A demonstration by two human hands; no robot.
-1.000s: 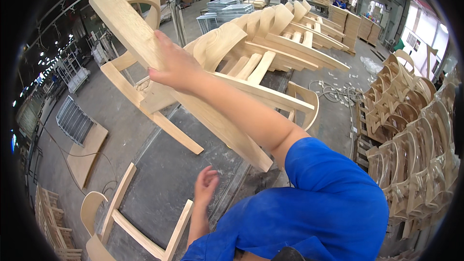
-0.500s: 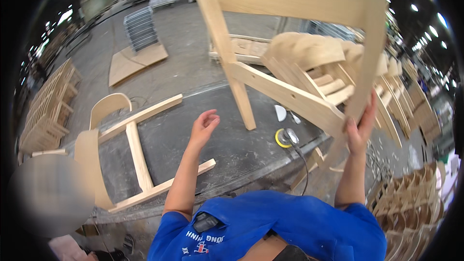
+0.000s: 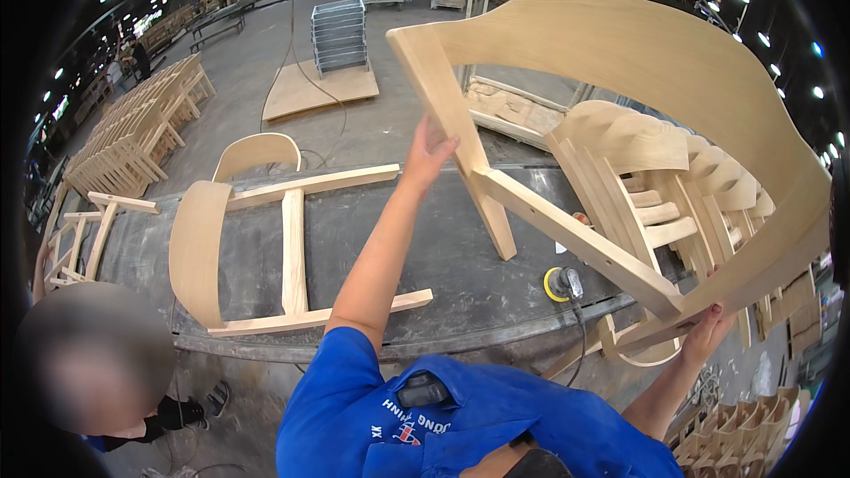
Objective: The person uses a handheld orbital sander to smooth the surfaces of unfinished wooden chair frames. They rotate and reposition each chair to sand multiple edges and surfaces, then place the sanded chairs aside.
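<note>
A pale wooden chair frame (image 3: 580,243), with a broad curved backrest, is held up tilted over the dark worktable (image 3: 460,283). At its left leg, just above the joint with the crossrail, my left hand (image 3: 431,155) is closed on the wood, fingers partly hidden behind it. Lower on the right, my right hand (image 3: 708,332) grips the other side of the frame below the end of the rail. Beneath the rail a sander (image 3: 564,284) with a yellow pad rim lies on the table, its cord running toward me.
Another chair frame (image 3: 293,252) lies on the table's left part. Several chair frames (image 3: 651,177) are stacked beyond the right end. A co-worker (image 3: 106,372) is at the lower left beside a smaller wooden frame (image 3: 102,230). Grey metal racks (image 3: 339,35) stand on a board behind.
My left hand has gone from empty to gripping the frame's left leg. The held frame has turned, showing more of its backrest, and my right hand sits lower and farther right.
</note>
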